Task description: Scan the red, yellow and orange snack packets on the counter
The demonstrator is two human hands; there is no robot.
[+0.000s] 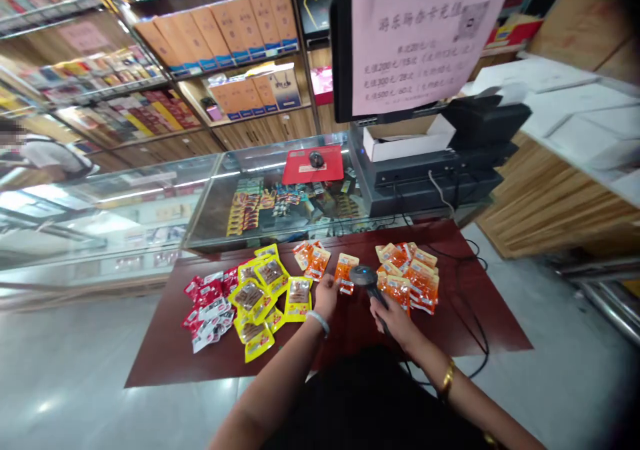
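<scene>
My right hand (393,318) is wrapped round the handle of a black barcode scanner (364,277), whose head tilts over the table. Just left of the scanner head, an orange snack packet (346,271) lies by the fingertips of my left hand (327,297). Those fingers are closed at the packet's lower left edge. Beside my left wrist is a yellow snack packet (299,298), next to a heap of similar yellow packets (254,293). A small group of orange packets (313,259) lies beyond my left hand. More orange packets (420,278) are piled right of the scanner.
Red and white packets (207,307) lie at the left of the dark red table (165,350). A scanner cable (485,343) trails along the right side. Behind stand a glass counter (215,227), a red mat with a mouse (316,160) and a monitor (345,63). Another person (50,157) is at far left.
</scene>
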